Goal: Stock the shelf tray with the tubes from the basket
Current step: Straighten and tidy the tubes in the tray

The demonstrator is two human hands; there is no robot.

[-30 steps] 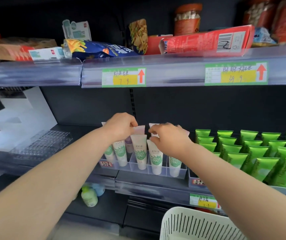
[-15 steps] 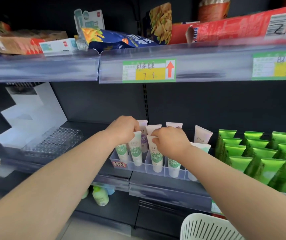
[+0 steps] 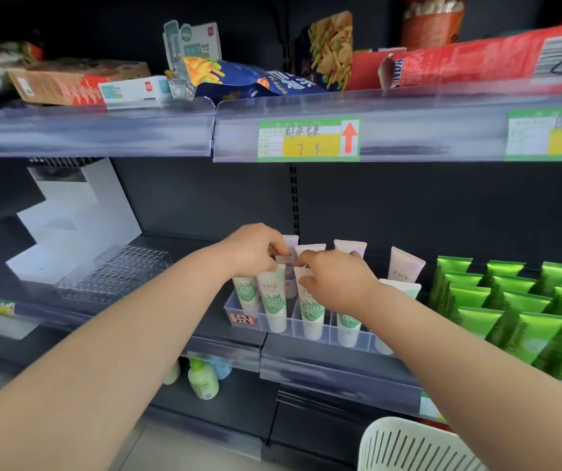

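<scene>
Stocking looks well advanced: the left hand [image 3: 255, 249] and right hand [image 3: 335, 282] each pinch the crimped top of a tube [image 3: 310, 311] in the clear tray [image 3: 235, 305] at the front edge of the middle shelf [image 3: 187, 246]. White, green-printed tubes stand cap-down in most slots. The basket's [image 3: 408, 443] contents are hidden.
</scene>
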